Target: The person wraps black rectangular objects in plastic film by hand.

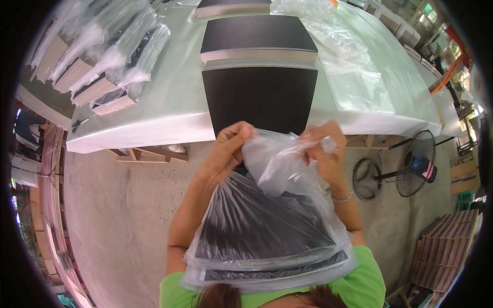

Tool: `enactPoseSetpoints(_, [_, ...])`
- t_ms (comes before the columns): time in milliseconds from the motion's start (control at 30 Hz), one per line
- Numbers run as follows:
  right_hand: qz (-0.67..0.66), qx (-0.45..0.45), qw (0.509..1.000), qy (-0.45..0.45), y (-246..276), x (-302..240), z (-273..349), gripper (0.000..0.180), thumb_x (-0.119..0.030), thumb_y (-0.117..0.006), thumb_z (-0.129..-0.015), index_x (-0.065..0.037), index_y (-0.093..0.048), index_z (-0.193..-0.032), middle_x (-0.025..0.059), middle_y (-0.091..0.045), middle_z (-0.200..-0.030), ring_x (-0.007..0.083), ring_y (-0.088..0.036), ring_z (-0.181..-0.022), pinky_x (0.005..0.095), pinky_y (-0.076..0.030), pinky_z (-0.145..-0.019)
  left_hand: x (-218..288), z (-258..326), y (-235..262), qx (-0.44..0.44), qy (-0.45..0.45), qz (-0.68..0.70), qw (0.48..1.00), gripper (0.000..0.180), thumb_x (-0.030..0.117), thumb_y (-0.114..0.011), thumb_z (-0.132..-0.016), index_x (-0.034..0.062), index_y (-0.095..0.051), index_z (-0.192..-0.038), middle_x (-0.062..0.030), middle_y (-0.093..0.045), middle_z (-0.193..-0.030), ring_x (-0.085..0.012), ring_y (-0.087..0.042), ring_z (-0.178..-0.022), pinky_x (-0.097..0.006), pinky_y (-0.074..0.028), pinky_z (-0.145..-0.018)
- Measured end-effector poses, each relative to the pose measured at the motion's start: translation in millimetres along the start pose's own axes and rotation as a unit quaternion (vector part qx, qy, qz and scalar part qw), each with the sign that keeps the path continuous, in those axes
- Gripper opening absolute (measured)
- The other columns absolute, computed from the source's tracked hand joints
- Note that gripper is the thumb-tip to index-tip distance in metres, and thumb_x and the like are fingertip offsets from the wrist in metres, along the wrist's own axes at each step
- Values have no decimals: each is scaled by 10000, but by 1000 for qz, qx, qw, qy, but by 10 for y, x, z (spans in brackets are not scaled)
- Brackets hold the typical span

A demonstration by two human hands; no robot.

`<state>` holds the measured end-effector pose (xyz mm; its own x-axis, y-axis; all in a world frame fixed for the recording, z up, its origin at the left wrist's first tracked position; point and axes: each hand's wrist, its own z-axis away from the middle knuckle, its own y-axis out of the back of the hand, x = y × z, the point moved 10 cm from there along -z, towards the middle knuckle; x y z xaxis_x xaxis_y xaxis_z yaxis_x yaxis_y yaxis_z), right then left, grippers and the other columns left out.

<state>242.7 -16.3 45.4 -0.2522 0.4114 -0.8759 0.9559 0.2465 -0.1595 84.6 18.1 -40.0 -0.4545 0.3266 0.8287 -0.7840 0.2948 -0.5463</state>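
A clear plastic bag [277,164] hangs in front of my body, with a stack of black sheets or boards [262,223] inside it. My left hand [230,148] pinches one side of the bag's gathered mouth. On the other side, the fingers of my right hand [324,146] are closed on the crumpled plastic. Just beyond my hands, a black board-like stack [259,97] stands at the table's near edge; its lower part is hidden behind the bag and hands.
The table [169,97] has a pale, glossy cover. More black-topped stacks [257,33] line its middle. Plastic-wrapped bundles [110,61] lie at the left, near scissors [78,124]. Flat clear bags [359,82] lie at the right. A fan [416,164] and wooden pallets [444,251] stand right.
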Motion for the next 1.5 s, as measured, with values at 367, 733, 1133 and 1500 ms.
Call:
enactPoseSetpoints(367, [163,20,976,-146,172,83,-66,140,-175,-541,-905,-43,-506,-874,-30,-463,-673,20,-407,-524,178,-322,-448,667,110,-768,-18,-296,-585,755,316,241,-553,-889,31,-537,-1125,-95,-582,-1042,-189,-548,-952,-321,-397,-897])
enactPoseSetpoints(733, [-496,34,863,-86,1029,585,466,275,-310,-502,-912,-48,-568,-964,-1,-524,-591,72,-475,-492,199,-422,-465,-269,70,2,20,187,131,973,218,226,-454,-933,41,-550,-998,-5,-473,-597,-108,-428,-442,-258,-385,-393])
enactPoseSetpoints(1133, [-324,-75,878,-343,490,880,976,442,-298,-512,-906,17,-452,-1212,73,-603,-870,93,-512,-533,193,-410,-388,22,-42,542,28,-32,372,927,415,310,-387,-936,28,-451,-1234,-135,-560,-1137,-260,-565,-1015,-403,-490,-842])
enactPoseSetpoints(1500, [-375,49,919,-113,1196,739,686,493,-314,-492,-899,29,-407,-1244,110,-542,-1084,121,-515,-745,234,-371,-498,-683,319,286,-357,54,89,928,641,502,-568,-828,14,-460,-1228,-3,-523,-737,-119,-477,-603,-280,-417,-567])
